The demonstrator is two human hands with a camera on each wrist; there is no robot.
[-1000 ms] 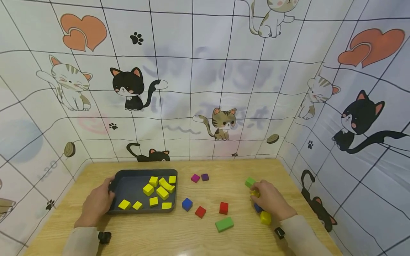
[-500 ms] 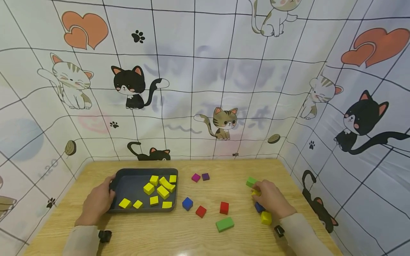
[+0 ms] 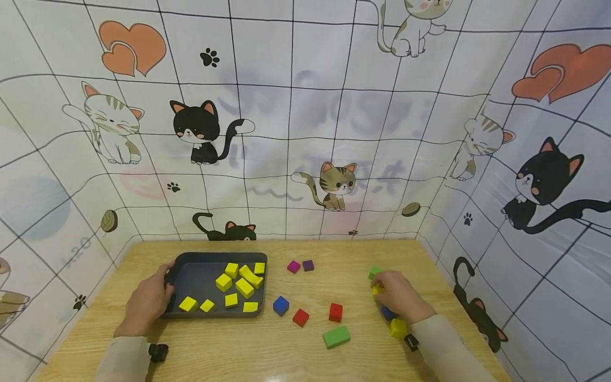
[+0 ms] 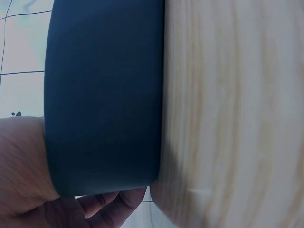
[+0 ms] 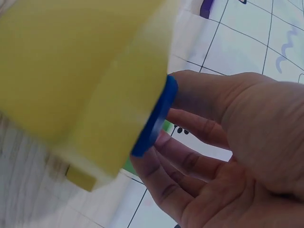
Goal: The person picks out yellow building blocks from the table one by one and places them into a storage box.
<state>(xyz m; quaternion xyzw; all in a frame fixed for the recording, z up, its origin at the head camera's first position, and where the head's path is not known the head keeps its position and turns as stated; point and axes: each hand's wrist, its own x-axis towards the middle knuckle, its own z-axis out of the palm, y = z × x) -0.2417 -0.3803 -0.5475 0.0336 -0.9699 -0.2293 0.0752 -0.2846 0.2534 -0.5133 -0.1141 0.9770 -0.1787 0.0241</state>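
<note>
My left hand (image 3: 149,298) grips the left edge of a dark grey tray (image 3: 195,273), which holds several yellow blocks (image 3: 245,288). The tray's outer wall (image 4: 104,95) fills much of the left wrist view, with fingers curled near its lower end. At the right, my right hand (image 3: 401,294) pinches a yellow block (image 3: 376,290), mostly covered by the fingers. A green block (image 3: 374,272) sits just beyond the fingertips. Beneath the hand and wrist lie a blue block (image 3: 388,313) and another yellow block (image 3: 398,328); these two loom close in the right wrist view.
Between tray and right hand lie a blue cube (image 3: 281,306), red cubes (image 3: 335,312) and a long green block (image 3: 336,337). Farther back are a magenta cube (image 3: 293,266) and a purple cube (image 3: 308,265). A cat-printed curtain (image 3: 286,132) borders the wooden table (image 3: 238,350).
My right hand has shifted slightly left with the yellow block at its fingertips, away from the blue block. The left hand and tray stay in place; the head view drifts a little.
</note>
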